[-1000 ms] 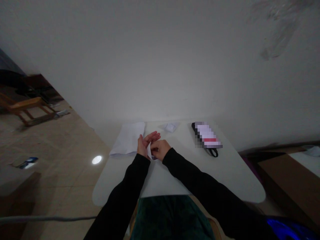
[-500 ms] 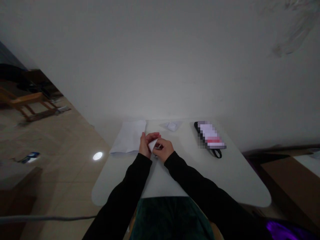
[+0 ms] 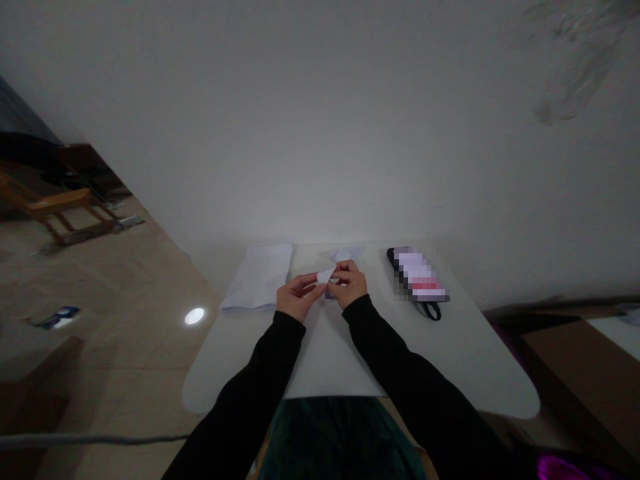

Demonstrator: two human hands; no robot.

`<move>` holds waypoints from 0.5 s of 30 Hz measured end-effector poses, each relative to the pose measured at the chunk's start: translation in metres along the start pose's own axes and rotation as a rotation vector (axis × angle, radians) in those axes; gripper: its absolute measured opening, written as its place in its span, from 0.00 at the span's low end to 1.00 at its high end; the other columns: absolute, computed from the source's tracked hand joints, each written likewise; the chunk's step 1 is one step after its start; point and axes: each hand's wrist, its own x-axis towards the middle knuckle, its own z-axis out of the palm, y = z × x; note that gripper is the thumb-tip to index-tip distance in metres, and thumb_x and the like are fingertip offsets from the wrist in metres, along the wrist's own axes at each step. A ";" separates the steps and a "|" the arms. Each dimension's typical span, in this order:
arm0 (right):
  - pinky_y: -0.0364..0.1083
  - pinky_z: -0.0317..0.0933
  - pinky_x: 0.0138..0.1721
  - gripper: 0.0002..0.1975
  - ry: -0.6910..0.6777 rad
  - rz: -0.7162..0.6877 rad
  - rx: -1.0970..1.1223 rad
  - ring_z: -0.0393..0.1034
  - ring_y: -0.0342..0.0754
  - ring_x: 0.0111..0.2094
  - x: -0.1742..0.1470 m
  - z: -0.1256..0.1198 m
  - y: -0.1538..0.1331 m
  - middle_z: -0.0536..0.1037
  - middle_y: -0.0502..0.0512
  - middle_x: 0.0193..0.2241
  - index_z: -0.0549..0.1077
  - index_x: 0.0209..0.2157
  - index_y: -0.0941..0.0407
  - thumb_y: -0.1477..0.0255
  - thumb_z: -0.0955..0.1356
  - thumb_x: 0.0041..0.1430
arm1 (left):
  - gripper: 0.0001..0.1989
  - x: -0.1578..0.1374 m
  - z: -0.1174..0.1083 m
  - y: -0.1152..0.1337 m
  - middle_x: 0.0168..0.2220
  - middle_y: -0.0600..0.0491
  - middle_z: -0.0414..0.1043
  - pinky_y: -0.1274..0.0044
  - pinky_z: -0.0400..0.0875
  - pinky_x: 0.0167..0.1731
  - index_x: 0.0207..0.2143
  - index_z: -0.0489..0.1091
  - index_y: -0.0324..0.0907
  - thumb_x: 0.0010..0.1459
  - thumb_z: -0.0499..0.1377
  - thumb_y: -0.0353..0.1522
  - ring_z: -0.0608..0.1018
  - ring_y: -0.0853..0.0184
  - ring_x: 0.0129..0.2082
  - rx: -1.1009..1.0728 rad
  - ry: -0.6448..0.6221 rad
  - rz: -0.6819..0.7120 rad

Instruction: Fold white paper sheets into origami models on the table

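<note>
My L hand [image 3: 298,297] & R hand [image 3: 353,287] both pinch the small folded paper [image 3: 326,275] over the table [image 3: 410,363], approx. centre. Some folds done, I'd judge; can't tell no. left. Nearby: another folded piece [image 3: 345,254] behind, white sheets [image 3: 260,277] L, pixelated device [image 3: 419,275] R; fingers part-block my view.

On the tabletop [image 3: 420,363], paper sheets [image 3: 257,277] are placed at left, a phone [image 3: 417,270] at right. Between left hand [image 3: 296,298] and right hand [image 3: 353,285], a paper piece [image 3: 325,275] is held; behind it, folded paper [image 3: 344,254] is positioned.
</note>
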 end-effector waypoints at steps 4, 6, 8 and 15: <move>0.43 0.66 0.29 0.07 -0.085 0.007 0.074 0.67 0.46 0.35 0.002 -0.003 0.003 0.71 0.55 0.36 0.78 0.23 0.55 0.78 0.68 0.39 | 0.17 -0.007 0.004 0.005 0.37 0.49 0.75 0.71 0.75 0.37 0.34 0.72 0.40 0.38 0.68 0.33 0.77 0.63 0.39 0.164 0.002 0.237; 0.44 0.67 0.32 0.06 -0.094 0.001 0.138 0.67 0.46 0.36 0.002 -0.003 0.001 0.72 0.56 0.38 0.78 0.22 0.54 0.77 0.69 0.40 | 0.14 -0.009 0.005 0.007 0.38 0.49 0.74 0.73 0.75 0.34 0.34 0.71 0.40 0.42 0.66 0.34 0.76 0.63 0.39 0.224 0.001 0.319; 0.45 0.68 0.33 0.03 -0.054 -0.004 0.203 0.68 0.46 0.36 0.000 0.000 -0.003 0.72 0.56 0.41 0.77 0.22 0.54 0.75 0.70 0.41 | 0.11 -0.009 0.005 0.009 0.39 0.49 0.73 0.74 0.75 0.33 0.34 0.71 0.40 0.47 0.63 0.34 0.76 0.65 0.40 0.261 -0.006 0.348; 0.45 0.68 0.31 0.04 0.016 -0.026 0.120 0.69 0.46 0.35 -0.009 0.005 -0.023 0.70 0.57 0.43 0.76 0.25 0.56 0.74 0.70 0.42 | 0.08 -0.009 0.001 0.015 0.40 0.48 0.74 0.76 0.74 0.34 0.35 0.70 0.41 0.53 0.58 0.35 0.76 0.65 0.40 0.323 -0.026 0.398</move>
